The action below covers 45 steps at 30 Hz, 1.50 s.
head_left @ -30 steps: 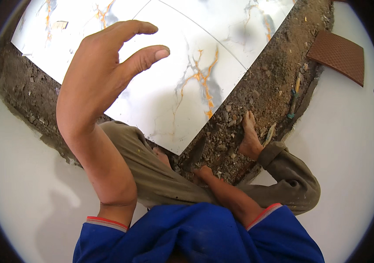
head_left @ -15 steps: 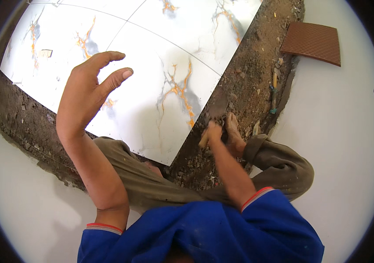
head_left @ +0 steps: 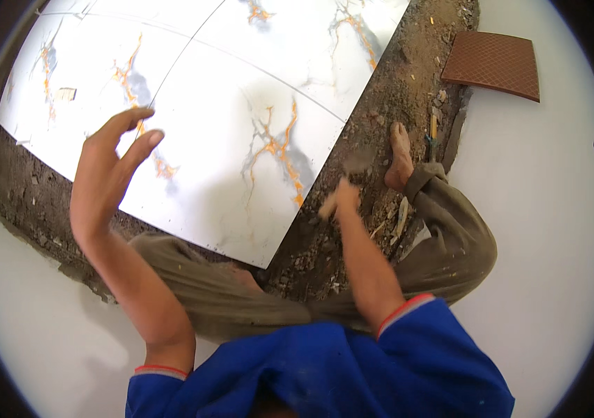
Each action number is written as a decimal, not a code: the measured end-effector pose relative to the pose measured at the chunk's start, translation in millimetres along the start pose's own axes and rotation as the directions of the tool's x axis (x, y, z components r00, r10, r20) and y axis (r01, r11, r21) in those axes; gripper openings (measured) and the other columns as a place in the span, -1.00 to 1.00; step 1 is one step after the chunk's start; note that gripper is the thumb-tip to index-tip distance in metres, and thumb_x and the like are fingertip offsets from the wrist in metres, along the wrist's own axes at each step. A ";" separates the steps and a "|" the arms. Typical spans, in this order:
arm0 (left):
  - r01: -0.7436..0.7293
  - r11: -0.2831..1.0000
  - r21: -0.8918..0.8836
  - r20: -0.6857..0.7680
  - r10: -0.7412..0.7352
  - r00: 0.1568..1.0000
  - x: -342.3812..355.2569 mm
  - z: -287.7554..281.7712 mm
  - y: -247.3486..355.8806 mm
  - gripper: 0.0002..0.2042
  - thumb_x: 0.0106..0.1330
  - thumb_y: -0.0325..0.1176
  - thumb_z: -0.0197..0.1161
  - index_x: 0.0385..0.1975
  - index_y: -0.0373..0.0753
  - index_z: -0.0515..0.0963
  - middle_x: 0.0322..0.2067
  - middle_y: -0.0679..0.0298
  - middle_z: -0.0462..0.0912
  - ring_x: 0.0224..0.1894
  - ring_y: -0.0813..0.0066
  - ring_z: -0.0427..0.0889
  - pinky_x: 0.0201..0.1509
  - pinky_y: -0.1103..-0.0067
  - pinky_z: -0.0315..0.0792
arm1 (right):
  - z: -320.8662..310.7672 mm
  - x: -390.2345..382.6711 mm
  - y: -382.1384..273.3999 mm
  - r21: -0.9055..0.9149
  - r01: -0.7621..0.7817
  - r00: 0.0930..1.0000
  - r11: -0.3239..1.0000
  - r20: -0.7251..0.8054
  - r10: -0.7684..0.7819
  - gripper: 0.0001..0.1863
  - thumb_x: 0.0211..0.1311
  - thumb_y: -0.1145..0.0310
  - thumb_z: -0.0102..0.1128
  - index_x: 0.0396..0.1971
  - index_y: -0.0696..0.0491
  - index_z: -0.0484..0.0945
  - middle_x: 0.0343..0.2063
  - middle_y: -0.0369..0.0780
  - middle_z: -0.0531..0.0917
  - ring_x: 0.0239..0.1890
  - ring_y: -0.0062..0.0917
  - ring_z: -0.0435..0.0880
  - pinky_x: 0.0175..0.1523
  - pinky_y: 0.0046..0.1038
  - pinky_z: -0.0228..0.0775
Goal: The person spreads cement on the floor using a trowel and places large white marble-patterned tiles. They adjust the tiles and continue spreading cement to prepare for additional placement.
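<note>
My left hand (head_left: pixel 105 167) is raised above the white marble-look tiles (head_left: pixel 206 174), thumb and fingers apart, holding nothing. The tiles carry grey and orange veins and thin dark joint lines. My right hand (head_left: pixel 346 198) is closed around a trowel, whose pale wooden handle (head_left: pixel 327 206) sticks out on the near left side of the fist. Its grey blade (head_left: pixel 359 160) is smeared by motion, over the strip of dark soil (head_left: pixel 311 244) beside the right edge of the tiles.
My bare right foot (head_left: pixel 400 153) stands on the soil strip. A brown textured tile (head_left: pixel 492 65) lies at the far right, partly on the pale floor (head_left: pixel 541 209). A yellow-handled tool (head_left: pixel 433 129) lies near the soil's edge. A small beige piece (head_left: pixel 66 94) rests on the tiles.
My right foot has moved forward and right along the soil. My left hand has shifted left and slightly nearer. The trowel stays in my right hand, which has moved slightly.
</note>
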<state>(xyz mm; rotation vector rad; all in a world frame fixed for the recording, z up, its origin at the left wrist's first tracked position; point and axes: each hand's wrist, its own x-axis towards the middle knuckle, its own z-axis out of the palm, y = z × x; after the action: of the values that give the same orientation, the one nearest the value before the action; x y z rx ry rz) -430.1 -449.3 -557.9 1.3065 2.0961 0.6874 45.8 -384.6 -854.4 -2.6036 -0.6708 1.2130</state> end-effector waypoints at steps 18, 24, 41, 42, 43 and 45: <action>-0.050 0.996 0.076 0.193 0.034 0.981 51.2 51.7 34.1 -0.44 0.32 0.05 0.39 0.13 -0.29 0.62 0.09 0.03 0.70 0.25 0.04 0.59 0.26 0.25 0.44 | -36.3 -103.8 137.3 0.253 -0.526 0.792 0.812 -0.202 0.576 -0.40 0.50 -0.02 0.01 -0.03 0.34 0.58 -0.04 0.09 0.66 0.05 -0.03 0.67 0.08 -0.02 0.50; -0.114 0.993 0.043 0.122 0.108 0.987 39.6 42.9 32.1 -0.44 0.33 0.04 0.38 0.11 -0.33 0.62 0.07 0.02 0.71 0.21 0.07 0.63 0.28 0.28 0.45 | -16.8 -88.4 113.5 0.221 -0.238 0.932 0.946 -0.224 0.287 -0.47 0.54 0.04 0.00 0.01 0.31 0.51 -0.15 0.04 0.68 -0.09 -0.15 0.73 -0.06 -0.11 0.58; 0.033 0.980 0.195 0.054 -0.044 0.998 -9.1 25.6 43.7 -0.55 0.21 -0.28 0.48 0.06 -0.33 0.61 0.16 -0.08 0.64 0.23 -0.01 0.62 0.32 0.24 0.44 | -75.0 172.6 -236.2 -0.071 0.176 0.958 0.982 -0.218 -0.188 -0.54 0.56 0.04 0.03 -0.16 0.22 0.58 -0.31 -0.09 0.65 -0.32 -0.31 0.61 -0.23 -0.19 0.49; 0.033 0.982 0.188 0.057 -0.045 0.997 -9.6 26.4 46.0 -0.56 0.21 -0.28 0.48 0.06 -0.33 0.61 0.16 -0.07 0.65 0.23 -0.02 0.62 0.32 0.24 0.44 | -77.8 176.0 -246.7 0.071 0.206 0.956 0.976 -0.229 -0.184 -0.55 0.58 0.05 0.02 -0.23 0.21 0.55 -0.39 -0.15 0.61 -0.40 -0.39 0.56 -0.29 -0.25 0.45; 0.041 0.980 0.193 0.061 -0.054 0.997 -8.3 27.4 47.8 -0.56 0.22 -0.28 0.47 0.06 -0.33 0.61 0.15 -0.07 0.65 0.22 -0.04 0.62 0.32 0.24 0.44 | -77.6 177.6 -255.4 -0.101 0.302 0.934 0.948 -0.170 -0.315 -0.57 0.54 0.06 0.10 -0.28 0.19 0.54 -0.41 -0.14 0.62 -0.40 -0.40 0.59 -0.28 -0.24 0.47; 0.061 0.977 0.205 0.055 -0.073 0.996 -4.1 31.6 49.5 -0.56 0.19 -0.32 0.49 0.05 -0.33 0.61 0.15 -0.06 0.65 0.22 -0.03 0.62 0.32 0.25 0.44 | -76.2 178.0 -264.2 -0.283 0.458 0.880 0.843 0.006 -0.476 -0.53 0.52 0.03 0.11 -0.19 0.24 0.60 -0.37 -0.06 0.69 -0.37 -0.29 0.68 -0.22 -0.17 0.53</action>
<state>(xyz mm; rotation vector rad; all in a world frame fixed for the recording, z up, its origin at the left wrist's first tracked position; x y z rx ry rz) -375.9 -429.7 -545.7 1.3394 2.1935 0.4063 119.7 -66.2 -832.0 -2.4404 -1.4533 0.9286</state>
